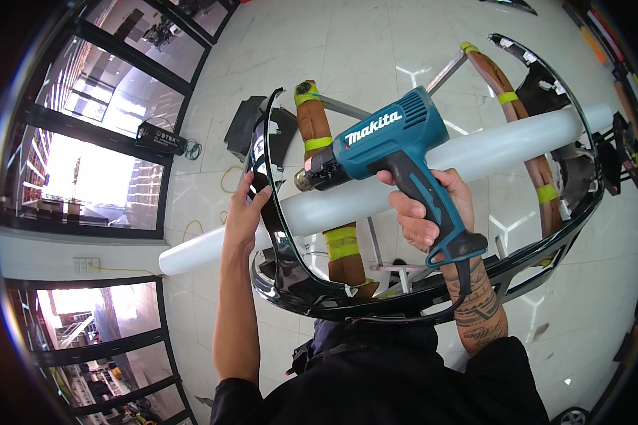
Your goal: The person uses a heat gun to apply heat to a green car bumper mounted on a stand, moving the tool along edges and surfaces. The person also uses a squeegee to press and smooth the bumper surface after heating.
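Observation:
In my right hand (pixel 432 209) is a teal and black heat gun (pixel 393 138), gripped by its handle. Its metal nozzle faces left, toward the upright end of a glossy black car bumper (pixel 290 262). My left hand (pixel 248 205) rests on that end, thumb and fingers parted along its edge, close to the nozzle. The bumper curves around in front of me and rises again at the far right. Behind the heat gun, a long whitish roll (pixel 326 205) lies across the stand. A black cord (pixel 464 280) runs from the handle down over my right forearm.
The bumper sits on a stand with padded arms (pixel 313 117) wrapped in brown and yellow-green tape. A dark box (pixel 244 124) stands on the tiled floor (pixel 262 53) beyond it. Glass doors (pixel 85 156) line the left, with a yellow cable (pixel 127 269) near a wall socket.

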The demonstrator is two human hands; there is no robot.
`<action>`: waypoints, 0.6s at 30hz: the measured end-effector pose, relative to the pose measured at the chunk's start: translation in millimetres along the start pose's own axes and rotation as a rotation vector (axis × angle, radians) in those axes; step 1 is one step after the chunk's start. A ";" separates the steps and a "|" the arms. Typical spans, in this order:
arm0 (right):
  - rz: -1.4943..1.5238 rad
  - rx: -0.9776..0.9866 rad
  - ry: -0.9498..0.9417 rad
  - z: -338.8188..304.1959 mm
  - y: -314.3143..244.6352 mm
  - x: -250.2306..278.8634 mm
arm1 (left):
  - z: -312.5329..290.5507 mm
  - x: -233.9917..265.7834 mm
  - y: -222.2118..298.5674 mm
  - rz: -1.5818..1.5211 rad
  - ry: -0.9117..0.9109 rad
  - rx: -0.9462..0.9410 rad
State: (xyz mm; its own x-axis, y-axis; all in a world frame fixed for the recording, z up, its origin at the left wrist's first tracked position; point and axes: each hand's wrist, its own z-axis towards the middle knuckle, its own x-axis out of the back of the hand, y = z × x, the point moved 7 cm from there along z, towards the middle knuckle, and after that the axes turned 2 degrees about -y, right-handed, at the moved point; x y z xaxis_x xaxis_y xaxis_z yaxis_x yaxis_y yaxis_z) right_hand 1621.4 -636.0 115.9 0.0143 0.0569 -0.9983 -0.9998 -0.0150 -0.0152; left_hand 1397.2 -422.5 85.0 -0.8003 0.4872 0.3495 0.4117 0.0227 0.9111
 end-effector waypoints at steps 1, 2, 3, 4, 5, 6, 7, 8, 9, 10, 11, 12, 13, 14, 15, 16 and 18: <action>-0.022 0.002 -0.007 -0.2 -0.4 -0.4 | -1.5 -1.2 4.4 0.004 -0.006 0.011; -0.034 0.013 -0.012 -0.7 -1.9 -0.4 | -2.7 -2.5 8.3 0.007 -0.012 0.021; -0.046 0.025 -0.016 -1.9 -4.1 -0.3 | -2.8 -3.8 9.8 0.011 -0.018 0.032; -0.058 0.035 -0.022 -2.5 -5.7 -1.0 | -1.5 -2.6 8.8 0.015 -0.007 0.020; -0.062 0.043 -0.033 -3.1 -7.2 -1.8 | 0.9 -1.5 5.1 0.018 0.005 0.007; -0.066 0.051 -0.044 -3.8 -8.7 -2.6 | 1.6 -0.3 3.9 0.022 0.015 -0.005; -0.071 0.064 -0.052 -4.5 -10.9 -3.2 | 1.7 -2.7 6.8 0.043 0.017 -0.013; -0.071 0.067 -0.062 -4.4 -11.9 -4.6 | 0.9 -5.9 11.1 0.064 0.018 -0.021; -0.071 0.070 -0.071 -4.0 -12.7 -6.3 | 0.7 -7.6 14.1 0.085 0.019 -0.028; -0.070 0.070 -0.081 -3.5 -12.9 -8.7 | 1.2 -6.0 12.9 0.135 0.027 -0.049; -0.061 0.059 -0.098 -3.1 -12.4 -11.6 | 2.3 -3.8 8.6 0.184 0.036 -0.070; -0.052 0.047 -0.116 -2.6 -11.9 -14.7 | 2.3 -2.0 7.6 0.234 0.045 -0.091; -0.045 0.037 -0.130 -2.4 -12.0 -16.6 | 2.1 -2.8 8.5 0.290 0.059 -0.083; -0.041 0.031 -0.137 -1.7 -12.0 -17.7 | 0.9 -4.6 10.9 0.345 0.075 -0.075; -0.036 0.025 -0.145 -0.8 -11.7 -18.8 | -0.7 -6.4 13.7 0.401 0.090 -0.067; -0.033 0.019 -0.153 -0.4 -11.7 -20.1 | -2.7 -11.2 19.3 0.473 0.087 -0.079; -0.071 0.034 -0.095 0.6 -11.7 -19.2 | -7.1 -19.2 28.4 0.616 0.081 -0.104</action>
State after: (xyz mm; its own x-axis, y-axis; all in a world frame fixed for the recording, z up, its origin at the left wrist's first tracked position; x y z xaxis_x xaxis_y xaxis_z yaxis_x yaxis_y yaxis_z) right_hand 1632.8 -636.3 135.3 0.0847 0.1505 -0.9850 -0.9963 0.0263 -0.0816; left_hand 1421.1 -437.5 105.8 -0.4619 0.3157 0.8288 0.7665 -0.3282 0.5521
